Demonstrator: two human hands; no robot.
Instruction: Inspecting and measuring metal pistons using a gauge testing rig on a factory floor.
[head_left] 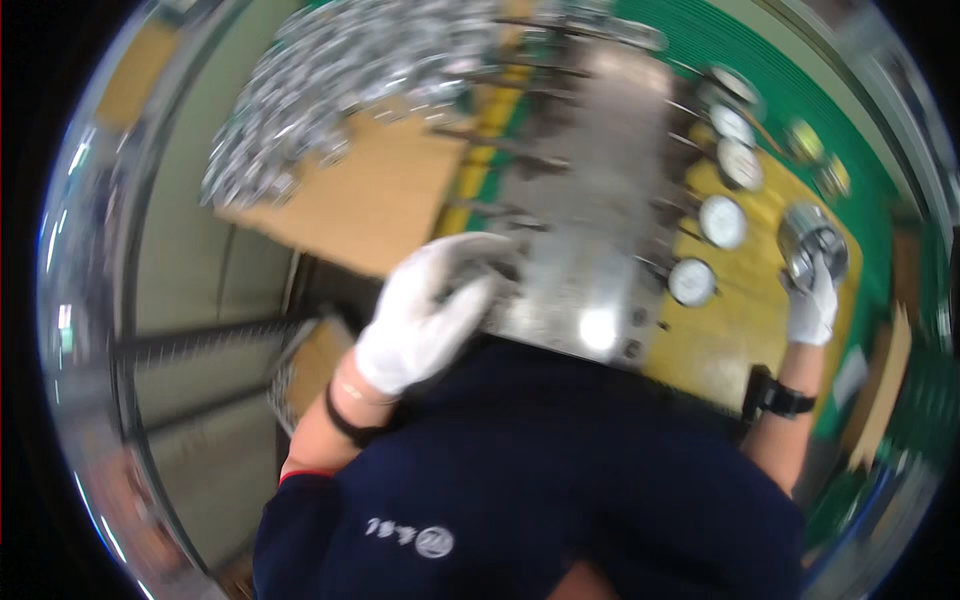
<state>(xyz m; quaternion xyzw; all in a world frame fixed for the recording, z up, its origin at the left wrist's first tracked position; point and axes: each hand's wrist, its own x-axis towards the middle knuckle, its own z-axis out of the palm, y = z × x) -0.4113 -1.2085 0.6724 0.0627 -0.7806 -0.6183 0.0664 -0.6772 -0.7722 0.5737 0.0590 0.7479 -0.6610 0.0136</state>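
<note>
My left hand (425, 315), in a white glove, is at the near left edge of a long steel plate (600, 220). Its thumb and curved fingers stand apart around a gap, beside a dark metal fitting; blur hides the fingertips' contact, and I see nothing clearly held. Far to the right, my gloved right hand (813, 312) is closed on a silvery cylindrical metal part (803, 232) above the yellow surface. Several round, white-faced dial gauges (722, 222) line the plate's right edge. Short metal rods (535, 158) stick out along its left edge.
Shiny metal pieces (350, 60) are heaped on brown cardboard (370, 195) at the far left. The yellow board (715, 335) lies on a green surface (690, 25). Two small yellowish round items (804, 141) sit at the far right. A dark rail (215, 340) runs along the left.
</note>
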